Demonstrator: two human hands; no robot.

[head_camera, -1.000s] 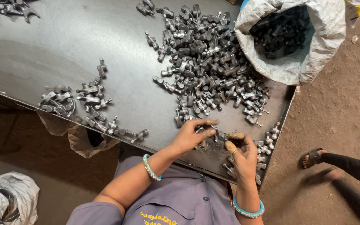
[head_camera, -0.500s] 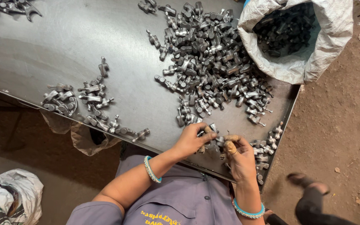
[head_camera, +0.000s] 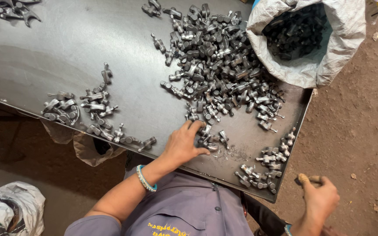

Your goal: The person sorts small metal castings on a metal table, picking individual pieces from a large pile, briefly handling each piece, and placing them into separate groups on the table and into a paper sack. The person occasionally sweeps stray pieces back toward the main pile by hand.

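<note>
the left hand (head_camera: 183, 143) rests on a few metal parts (head_camera: 210, 139) on the desk (head_camera: 66, 48), grip loosely curled over them. the right hand (head_camera: 319, 197) hangs off the desk edge, grip pinched on something small. little sorted groups (head_camera: 84, 109) lie apart; the big pile (head_camera: 217, 65) is left.

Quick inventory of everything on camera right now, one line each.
metal table: one, dark grey, fills upper left.
big pile of parts: many, grey metal, table centre.
small parts by left hand: a few, grey, near front edge.
left cluster: many, grey, table's left edge.
corner cluster: several, grey, table's right corner.
white sack: one, holding dark parts, top right.
plastic bag: one, white, floor bottom left.
left hand: on the small parts.
right hand: off the table, fingers curled; contents unclear.
</note>
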